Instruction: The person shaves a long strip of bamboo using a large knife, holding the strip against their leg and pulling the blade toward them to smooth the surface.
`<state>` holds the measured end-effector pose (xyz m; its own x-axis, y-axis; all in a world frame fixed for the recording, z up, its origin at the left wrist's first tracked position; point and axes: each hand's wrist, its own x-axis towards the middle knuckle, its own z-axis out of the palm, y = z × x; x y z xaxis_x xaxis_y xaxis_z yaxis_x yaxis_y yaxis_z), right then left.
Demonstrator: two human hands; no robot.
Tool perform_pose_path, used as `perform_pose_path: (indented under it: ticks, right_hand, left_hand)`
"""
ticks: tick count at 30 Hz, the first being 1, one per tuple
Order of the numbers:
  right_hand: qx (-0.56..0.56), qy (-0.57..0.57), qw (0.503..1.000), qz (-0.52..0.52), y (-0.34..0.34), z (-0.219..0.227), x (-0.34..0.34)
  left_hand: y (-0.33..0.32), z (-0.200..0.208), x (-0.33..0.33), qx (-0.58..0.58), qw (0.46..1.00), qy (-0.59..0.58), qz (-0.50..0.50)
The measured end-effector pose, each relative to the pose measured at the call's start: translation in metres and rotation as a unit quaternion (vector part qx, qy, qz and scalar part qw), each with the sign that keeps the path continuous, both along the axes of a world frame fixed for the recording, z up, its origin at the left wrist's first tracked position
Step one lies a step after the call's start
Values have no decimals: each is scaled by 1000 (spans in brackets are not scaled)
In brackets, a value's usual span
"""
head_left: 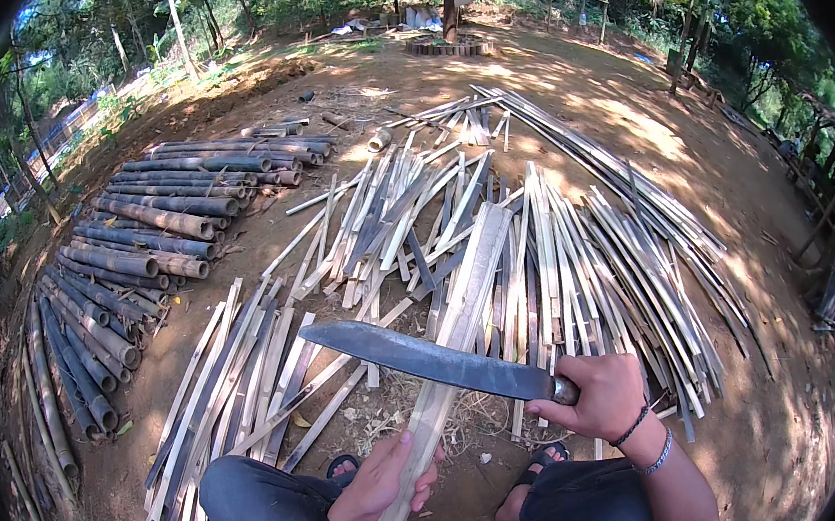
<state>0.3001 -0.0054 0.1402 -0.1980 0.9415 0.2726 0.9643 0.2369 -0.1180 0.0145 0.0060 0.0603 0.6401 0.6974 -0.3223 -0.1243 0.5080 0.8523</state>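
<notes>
The left hand (pixel 381 483) has its fingers wrapped around the lower part of a long bamboo slat (pixel 430 422). Just beyond, the right hand (pixel 610 400) clenches its fingers on the handle of a machete (pixel 418 357), blade crossing over the slat. Farther out, split strips (pixel 558 264) cover the middle of the ground (pixel 595 87); bamboo poles (pixel 165 220) lie toward its left edge.
</notes>
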Motion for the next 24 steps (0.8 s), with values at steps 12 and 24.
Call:
perform_pose_path:
  ticks: [12, 24]
  right_hand:
    - [-120, 53, 986, -101, 39, -45, 6]
    - [-163, 22, 985, -62, 45, -48, 2]
  left_hand:
    - [0, -24, 9, 147, 960, 229, 66]
    - [10, -37, 1, -1, 992, 113, 50]
